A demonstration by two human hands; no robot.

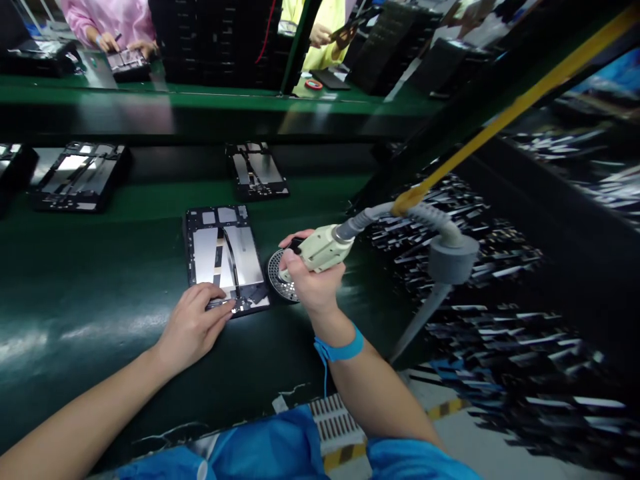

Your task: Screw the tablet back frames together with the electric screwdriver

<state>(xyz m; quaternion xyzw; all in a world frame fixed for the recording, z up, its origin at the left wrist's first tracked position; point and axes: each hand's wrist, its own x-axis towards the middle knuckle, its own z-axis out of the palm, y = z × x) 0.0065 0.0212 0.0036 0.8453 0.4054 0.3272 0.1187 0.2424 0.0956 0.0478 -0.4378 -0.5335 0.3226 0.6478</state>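
An opened tablet (253, 257) lies on the green work surface, with silver panels, black ribbon cables and a dark frame showing. My left hand (195, 320) rests on its lower edge, fingers stretched out and fingertips touching the parts there. In my right hand (317, 283) is a cream electric screwdriver (323, 248), with a grey sleeve and cable at its rear. Its front end points down-left over a round perforated metal plate (276, 272) just right of the tablet. The screwdriver's tip is hidden by my fingers. A blue strap (345, 348) circles my right wrist.
Further opened tablets (260, 170) lie along the back of the surface. A yellow strap (500, 123) slopes down to the screwdriver cable. On the right, racks hold many thin dark parts (505, 340). Beyond the green ledge (210, 100), two people handle devices beside black stacks (215, 40).
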